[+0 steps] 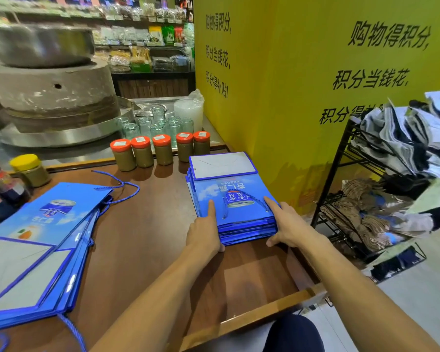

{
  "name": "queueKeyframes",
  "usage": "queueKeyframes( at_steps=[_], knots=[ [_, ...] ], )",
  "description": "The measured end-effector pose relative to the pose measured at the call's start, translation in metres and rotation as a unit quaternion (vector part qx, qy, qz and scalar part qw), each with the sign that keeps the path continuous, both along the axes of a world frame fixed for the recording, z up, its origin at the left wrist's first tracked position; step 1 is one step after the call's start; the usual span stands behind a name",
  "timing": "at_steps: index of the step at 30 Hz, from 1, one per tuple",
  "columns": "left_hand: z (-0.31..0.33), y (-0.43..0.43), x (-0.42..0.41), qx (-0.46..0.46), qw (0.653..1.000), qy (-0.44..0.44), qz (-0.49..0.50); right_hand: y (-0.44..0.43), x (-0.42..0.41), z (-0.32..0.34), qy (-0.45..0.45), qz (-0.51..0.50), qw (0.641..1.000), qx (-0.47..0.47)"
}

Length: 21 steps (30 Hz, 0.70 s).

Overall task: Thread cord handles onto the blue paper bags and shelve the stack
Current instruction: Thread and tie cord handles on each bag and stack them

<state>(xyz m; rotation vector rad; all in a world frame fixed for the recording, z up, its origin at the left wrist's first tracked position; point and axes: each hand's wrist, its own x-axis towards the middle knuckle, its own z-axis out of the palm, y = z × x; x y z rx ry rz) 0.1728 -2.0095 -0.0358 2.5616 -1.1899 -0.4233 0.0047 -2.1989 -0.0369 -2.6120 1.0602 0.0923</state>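
1. While the stack of bags (233, 201) is lying flat on the table (142, 237), the person is holding it at its near end with both hands.
2. The left hand (205, 232) is clamping the near left corner. Its forefinger is lying straight on the top bag and its thumb tip is pressing the near edge.
3. The right hand (287, 224) is clamping the near right corner likewise, forefinger on top and thumb low against the near edge.
4. Between the two forefingers, a cord (261, 202) is looping across the top bag.
5. Well to the left of the left hand, a second pile (43, 237) of bags is lying fanned out, with cords trailing from it.
6. Beyond the left hand, jars (160, 149) with red lids are standing in a row.
7. To the right of the right hand, a rack (332, 174) is standing off the table.
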Motion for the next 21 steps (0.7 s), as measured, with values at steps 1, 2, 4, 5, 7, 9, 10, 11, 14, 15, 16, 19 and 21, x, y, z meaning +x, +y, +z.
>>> queueKeyframes(
  at_steps=[1,2,4,5,7,9,10,11,14,15,16,19,21],
  knots=[
    [0.001,0.001,0.000,-0.003,1.000,-0.004,-0.001,-0.002,0.001,-0.002,-0.013,0.001,1.000,-0.009],
    [0.001,0.001,-0.001,-0.008,1.000,-0.008,0.000,-0.003,0.001,-0.001,-0.021,0.004,1.000,-0.016],
    [0.000,0.002,-0.001,-0.013,1.000,-0.013,0.006,-0.008,0.000,-0.001,-0.026,0.009,0.999,-0.035],
    [0.001,0.002,-0.001,-0.008,1.000,-0.015,0.011,-0.009,0.000,-0.001,-0.027,0.009,0.999,-0.044],
    [0.002,0.000,0.000,0.000,1.000,-0.020,0.016,-0.009,0.001,-0.002,-0.033,0.007,0.998,-0.051],
    [0.003,-0.002,-0.001,0.008,1.000,-0.019,0.020,-0.009,0.003,-0.003,-0.042,0.002,0.998,-0.049],
    [0.003,-0.003,-0.001,0.009,1.000,-0.016,0.020,-0.009,0.003,-0.003,-0.043,0.001,0.998,-0.048],
    [0.004,-0.003,-0.002,0.009,1.000,-0.014,0.019,-0.009,0.004,-0.002,-0.043,0.002,0.998,-0.044],
    [0.004,-0.004,-0.002,0.027,1.000,-0.010,0.010,-0.015,0.006,0.004,-0.016,0.013,1.000,-0.022],
    [0.006,-0.004,-0.003,0.028,1.000,-0.011,0.010,-0.019,0.007,0.006,-0.008,0.020,1.000,-0.021],
    [0.006,-0.004,-0.004,0.027,0.999,-0.015,0.012,-0.022,0.008,0.006,-0.004,0.025,0.999,-0.021],
    [0.006,-0.004,-0.003,0.016,1.000,-0.011,0.010,-0.023,0.009,0.004,-0.004,0.029,0.999,-0.035],
    [0.004,-0.002,0.001,0.018,1.000,0.020,-0.003,-0.024,0.007,0.002,0.013,0.027,0.999,-0.025]
  ],
)
